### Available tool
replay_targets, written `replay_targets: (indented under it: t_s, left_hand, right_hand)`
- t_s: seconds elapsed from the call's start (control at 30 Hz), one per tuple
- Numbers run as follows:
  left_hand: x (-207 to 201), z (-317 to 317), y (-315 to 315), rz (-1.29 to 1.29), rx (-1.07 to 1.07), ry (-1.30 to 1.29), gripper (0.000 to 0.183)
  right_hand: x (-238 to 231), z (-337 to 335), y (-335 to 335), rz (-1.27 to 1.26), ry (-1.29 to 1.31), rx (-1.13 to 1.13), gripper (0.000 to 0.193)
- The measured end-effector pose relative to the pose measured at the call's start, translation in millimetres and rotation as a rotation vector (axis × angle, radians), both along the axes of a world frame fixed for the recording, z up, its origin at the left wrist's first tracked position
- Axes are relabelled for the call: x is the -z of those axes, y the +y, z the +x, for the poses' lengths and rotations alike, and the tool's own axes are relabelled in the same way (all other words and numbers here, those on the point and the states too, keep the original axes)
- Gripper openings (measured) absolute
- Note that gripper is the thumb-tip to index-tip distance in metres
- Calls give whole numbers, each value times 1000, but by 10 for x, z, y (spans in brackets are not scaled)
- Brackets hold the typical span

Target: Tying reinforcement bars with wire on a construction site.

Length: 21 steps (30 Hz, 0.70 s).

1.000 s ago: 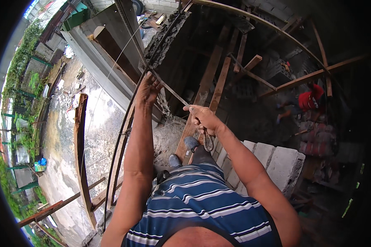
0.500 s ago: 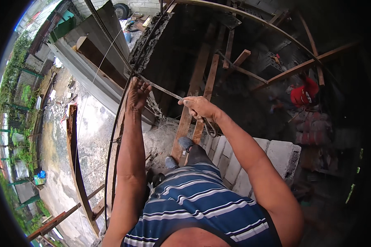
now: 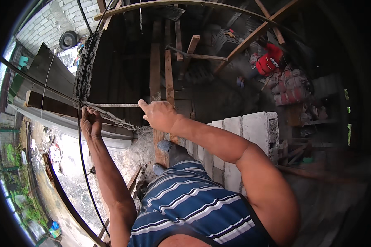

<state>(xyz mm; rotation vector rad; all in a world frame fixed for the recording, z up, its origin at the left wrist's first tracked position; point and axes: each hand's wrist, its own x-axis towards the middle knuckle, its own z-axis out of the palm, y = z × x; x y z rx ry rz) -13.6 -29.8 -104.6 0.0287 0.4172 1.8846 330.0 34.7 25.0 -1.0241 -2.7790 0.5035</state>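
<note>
My left hand [image 3: 90, 122] is raised where two dark steel rods cross, its fingers curled close against the joint. What they pinch there is hidden. One long curved rod [image 3: 80, 144] passes just left of the hand, and a ribbed rod [image 3: 41, 85] slants in from the upper left. From this crossing a thin pale bar [image 3: 115, 105] runs level to my right hand [image 3: 160, 116], whose fingers are closed around its end with the thumb side on top. Under both hands is a rough concrete edge [image 3: 127, 124].
Timber planks [image 3: 156, 74] span a dark space below my feet [image 3: 165, 146]. Pale blocks [image 3: 235, 142] form a wall at my right. A person in red [image 3: 269, 61] is lower down, near stacked sacks [image 3: 290, 87]. Corrugated sheets [image 3: 111, 140] lean at left; a wooden beam [image 3: 53, 103] lies above them.
My view has swung, so the scene sits further left. The bar, slanting before, now lies level in view. My right forearm reaches more across, and the dark loop below that hand no longer shows.
</note>
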Motion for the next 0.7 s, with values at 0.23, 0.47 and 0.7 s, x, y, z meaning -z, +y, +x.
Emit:
replay_targets:
  t_s: [0.23, 0.47, 0.7]
  left_hand:
    - [-207, 160, 54, -201, -70, 95, 16]
    - [-107, 105, 23, -422, -219, 343, 12]
    - [-76, 176, 22, -338, -137, 273, 20]
  right_hand:
    - [257, -32, -543, -299, 195, 128, 52]
    - [719, -145, -1025, -655, 454, 190, 64]
    - [1139, -153, -817, -533, 747, 217, 41]
